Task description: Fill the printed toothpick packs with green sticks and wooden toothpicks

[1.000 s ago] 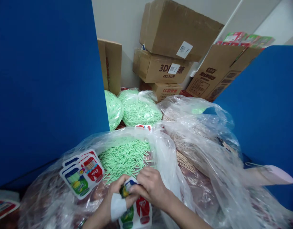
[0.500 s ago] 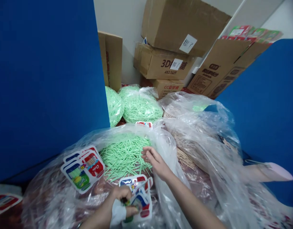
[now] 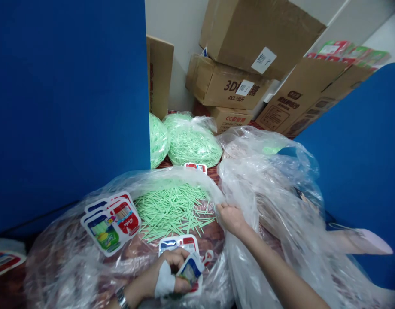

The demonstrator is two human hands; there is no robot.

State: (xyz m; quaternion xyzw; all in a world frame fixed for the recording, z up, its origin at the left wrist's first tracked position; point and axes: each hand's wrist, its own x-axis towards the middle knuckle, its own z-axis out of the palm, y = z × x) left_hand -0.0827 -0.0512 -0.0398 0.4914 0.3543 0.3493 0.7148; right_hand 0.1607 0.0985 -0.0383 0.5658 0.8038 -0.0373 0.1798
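Observation:
My left hand (image 3: pixel 173 272), with a white wrap across its palm, is closed around a small printed packet (image 3: pixel 191 268) in blue and green. Beneath it lie more red-and-blue packets (image 3: pixel 178 243), partly hidden by the hand. My right hand (image 3: pixel 232 219) is closed on the edge of a clear plastic bag (image 3: pixel 213 191), right of a loose heap of thin pale-green sticks (image 3: pixel 171 210). Several red, blue and green printed packets (image 3: pixel 112 223) overlap on the plastic at the left. A small red-and-white piece (image 3: pixel 208 257) sits beside the left hand.
Filled bags of green sticks (image 3: pixel 194 146) stand behind the heap. Crumpled clear plastic (image 3: pixel 274 184) covers the right side. Stacked cardboard boxes (image 3: pixel 229 81) rise at the back, between blue panels (image 3: pixel 68 94) on both sides. A pale pink-ended object (image 3: pixel 371 242) juts in at right.
My right hand has moved right, from open above the sticks to closed on the bag's edge, drawing the plastic rightward. My left hand has risen slightly with its packet. The view has shifted a little.

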